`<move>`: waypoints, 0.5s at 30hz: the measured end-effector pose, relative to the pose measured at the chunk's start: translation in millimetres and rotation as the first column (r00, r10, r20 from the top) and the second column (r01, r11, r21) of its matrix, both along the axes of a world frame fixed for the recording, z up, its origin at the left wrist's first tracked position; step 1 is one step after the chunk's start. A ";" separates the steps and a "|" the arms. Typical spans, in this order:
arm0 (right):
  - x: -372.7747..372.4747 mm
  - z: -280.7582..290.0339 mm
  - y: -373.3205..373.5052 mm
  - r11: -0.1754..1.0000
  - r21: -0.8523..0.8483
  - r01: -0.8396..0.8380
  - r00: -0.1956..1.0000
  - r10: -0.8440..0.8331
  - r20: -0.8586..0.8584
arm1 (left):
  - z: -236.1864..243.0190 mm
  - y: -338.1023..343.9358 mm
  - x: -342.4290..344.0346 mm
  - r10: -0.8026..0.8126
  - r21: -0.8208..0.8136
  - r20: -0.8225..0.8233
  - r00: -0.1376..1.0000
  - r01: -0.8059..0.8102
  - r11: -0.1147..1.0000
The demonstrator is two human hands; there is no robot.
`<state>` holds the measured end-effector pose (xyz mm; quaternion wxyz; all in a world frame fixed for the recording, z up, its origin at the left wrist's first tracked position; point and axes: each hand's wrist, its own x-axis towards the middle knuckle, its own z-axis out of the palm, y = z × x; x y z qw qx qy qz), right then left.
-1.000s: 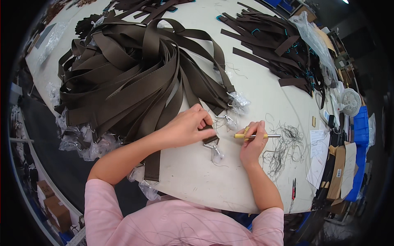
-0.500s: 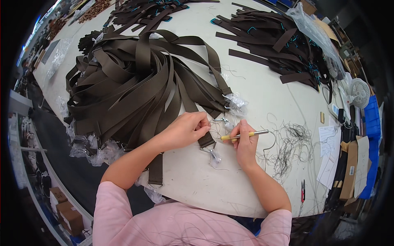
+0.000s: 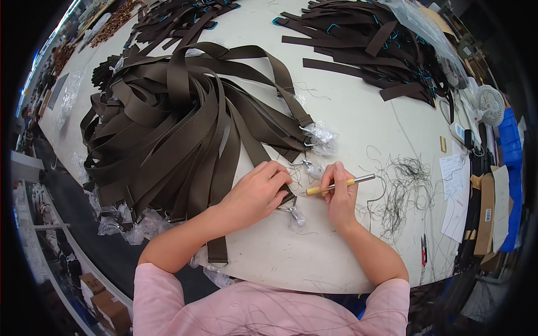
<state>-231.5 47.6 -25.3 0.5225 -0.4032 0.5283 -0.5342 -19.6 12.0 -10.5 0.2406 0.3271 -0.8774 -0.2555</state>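
We see the left hand [image 3: 259, 187] on the brown webbing strap [image 3: 250, 141], fingers bent narrow; can't tell if they grip. Strap runs far-left to near-right on the table [image 3: 263, 255]. Right hand [image 3: 339, 200], just right, holds a pen-shaped tool [image 3: 319, 190], yellow end pointing left toward the strap.

The left forearm [image 3: 188, 238] runs from the elbow at 8 o'clock toward 2 o'clock. The left hand [image 3: 255, 189] is palm down, fingers bent, thumb beneath them. The right forearm [image 3: 376, 252] runs from 4 o'clock toward 11 o'clock. The right hand [image 3: 341, 204], at 3 o'clock from the left and apart, is closed in a pinch, forefinger upward.
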 end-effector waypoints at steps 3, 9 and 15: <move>-2.9 1.9 4.1 0.996 -0.075 -0.036 0.999 0.035 -0.018 | -1.0 3.1 -2.3 -0.024 -0.099 0.076 0.997 0.032 0.995; 10.9 2.3 16.6 0.961 -0.273 0.049 0.998 -0.061 -0.035 | -8.6 -1.0 -1.9 0.041 -0.038 0.072 0.997 -0.038 0.999; -2.6 -3.1 22.2 0.827 -0.437 -0.354 0.652 -0.117 -0.749 | 12.4 -7.4 10.1 0.093 0.464 -0.101 0.991 -0.036 0.885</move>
